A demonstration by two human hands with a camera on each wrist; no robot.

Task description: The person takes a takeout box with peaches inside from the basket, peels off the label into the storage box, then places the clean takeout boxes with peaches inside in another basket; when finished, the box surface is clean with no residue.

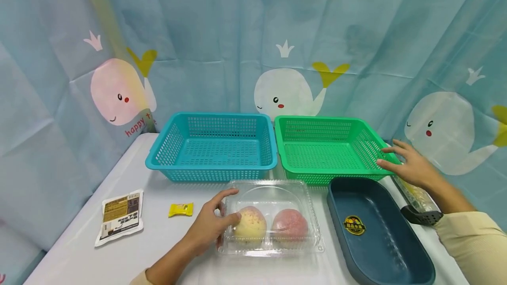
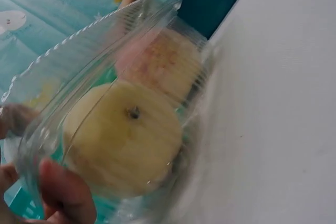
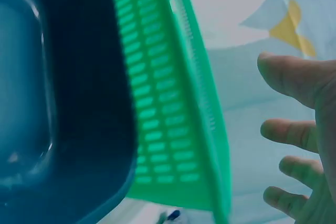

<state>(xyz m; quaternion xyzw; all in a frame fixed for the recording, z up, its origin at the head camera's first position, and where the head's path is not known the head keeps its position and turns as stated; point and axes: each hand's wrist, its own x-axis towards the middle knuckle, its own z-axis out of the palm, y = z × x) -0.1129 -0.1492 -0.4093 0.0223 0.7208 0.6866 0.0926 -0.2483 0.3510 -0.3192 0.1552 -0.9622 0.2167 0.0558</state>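
Note:
A clear plastic clamshell box lies at the front middle of the white table, with a yellowish peach and a pink peach inside. My left hand grips its left end, thumb against the side and fingers on the lid. The left wrist view shows the yellowish peach close up through the box, the pink peach behind it and my thumb on the plastic. My right hand hovers with fingers spread at the right rim of the green basket. Those fingers hold nothing beside the green basket.
A teal basket stands left of the green one. A dark blue tray lies at the front right. A yellow candy and a printed packet lie at the left. A yellowish packet lies under my right wrist. Whale-print curtain hangs behind.

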